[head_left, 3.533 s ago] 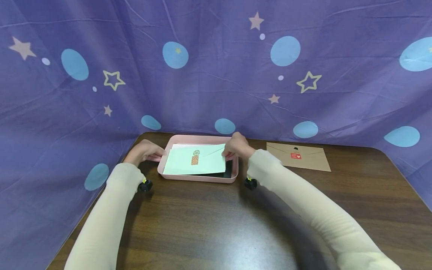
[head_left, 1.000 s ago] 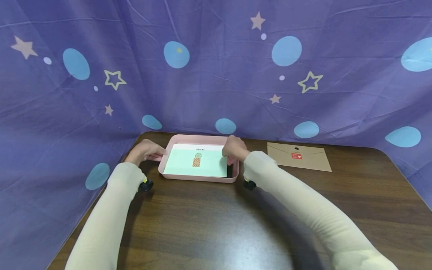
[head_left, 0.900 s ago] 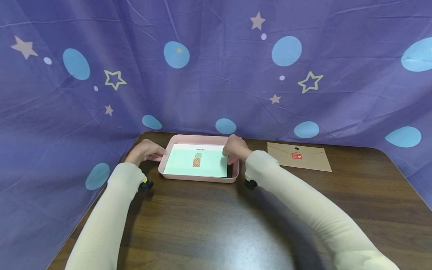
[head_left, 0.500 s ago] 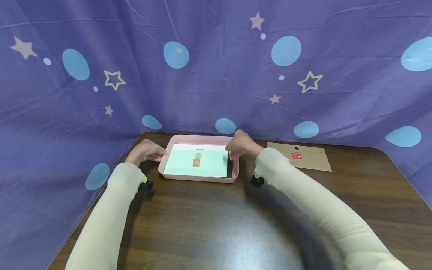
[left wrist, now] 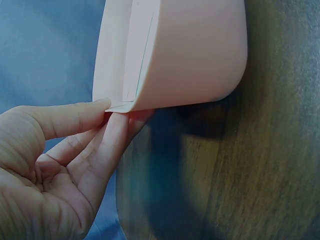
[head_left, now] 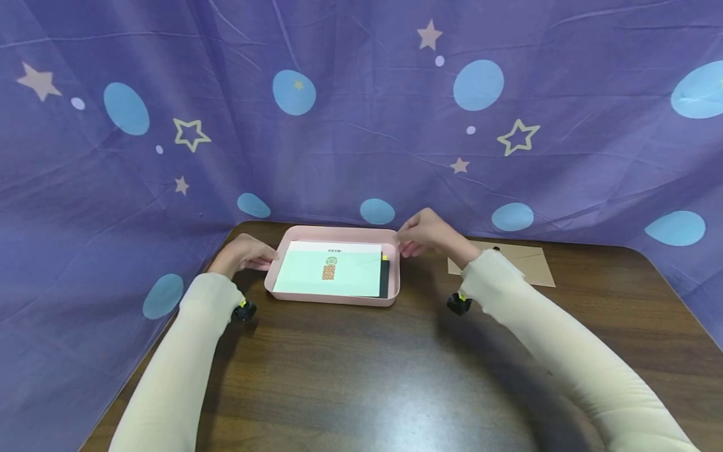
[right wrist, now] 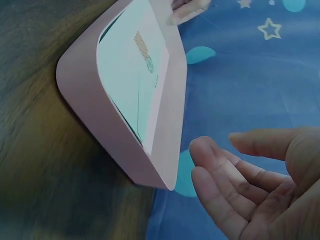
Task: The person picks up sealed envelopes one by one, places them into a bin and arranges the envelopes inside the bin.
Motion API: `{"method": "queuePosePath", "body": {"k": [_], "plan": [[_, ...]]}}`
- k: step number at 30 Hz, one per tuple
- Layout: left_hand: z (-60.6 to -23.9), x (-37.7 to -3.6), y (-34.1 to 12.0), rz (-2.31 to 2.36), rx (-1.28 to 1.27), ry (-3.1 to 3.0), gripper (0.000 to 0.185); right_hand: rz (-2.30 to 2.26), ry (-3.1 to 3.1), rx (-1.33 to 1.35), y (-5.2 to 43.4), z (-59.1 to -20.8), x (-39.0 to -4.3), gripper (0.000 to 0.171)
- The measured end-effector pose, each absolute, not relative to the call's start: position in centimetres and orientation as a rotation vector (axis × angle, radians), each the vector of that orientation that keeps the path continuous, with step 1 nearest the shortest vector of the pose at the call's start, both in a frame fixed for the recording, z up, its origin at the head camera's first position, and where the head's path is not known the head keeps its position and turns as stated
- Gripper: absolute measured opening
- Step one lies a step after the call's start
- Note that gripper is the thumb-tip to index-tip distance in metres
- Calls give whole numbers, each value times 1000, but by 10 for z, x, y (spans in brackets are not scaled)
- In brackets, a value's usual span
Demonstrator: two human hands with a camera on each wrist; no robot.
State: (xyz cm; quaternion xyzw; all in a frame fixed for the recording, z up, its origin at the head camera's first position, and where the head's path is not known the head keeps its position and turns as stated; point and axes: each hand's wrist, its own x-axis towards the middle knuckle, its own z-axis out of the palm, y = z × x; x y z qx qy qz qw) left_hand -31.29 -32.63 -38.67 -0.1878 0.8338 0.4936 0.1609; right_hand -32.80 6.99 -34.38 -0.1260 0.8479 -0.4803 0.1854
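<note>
A pink tray point(head_left: 330, 300) stands near the back of the table. Inside lies a mint-green envelope point(head_left: 302, 270) with an orange and green sticker, on top of a white sheet point(head_left: 361, 247) whose back edge shows. A dark flat item point(head_left: 385, 281) with a yellow bit peeks out at their right side. My left hand point(head_left: 248, 253) pinches the tray's left rim between thumb and fingers, clearest in the left wrist view. Just off the tray's right end, my right hand point(head_left: 420, 233) has its thumb and fingers apart with nothing between them.
A brown kraft envelope point(head_left: 528, 260) lies on the wooden table point(head_left: 350, 364) to the right, partly covered by my right forearm. Behind the table's back edge hangs a purple curtain point(head_left: 361, 125) with stars and blue dots.
My right hand has let go of the mint-green envelope and moved right, out of the tray. The envelope has settled flat, uncovering the white sheet's back edge. My left hand has stayed put.
</note>
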Motion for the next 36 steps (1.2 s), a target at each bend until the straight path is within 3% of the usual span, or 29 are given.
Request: {"method": "queuePosePath", "body": {"k": [11, 18, 28, 36], "plan": [[-388, -314, -327, 1390, -553, 2395, 23, -1449, 2445, -341, 116, -340, -324, 26], [-388, -313, -326, 1399, -555, 2390, 9, -1483, 2468, -277, 153, -334, -323, 32], [-388, -312, -327, 1402, -550, 2397, 5, -1573, 2471, -133, 204, -332, -325, 41], [-390, -313, -327, 1421, -524, 2382, 23, -1621, 2511, -37, 241, -334, -326, 46]]}}
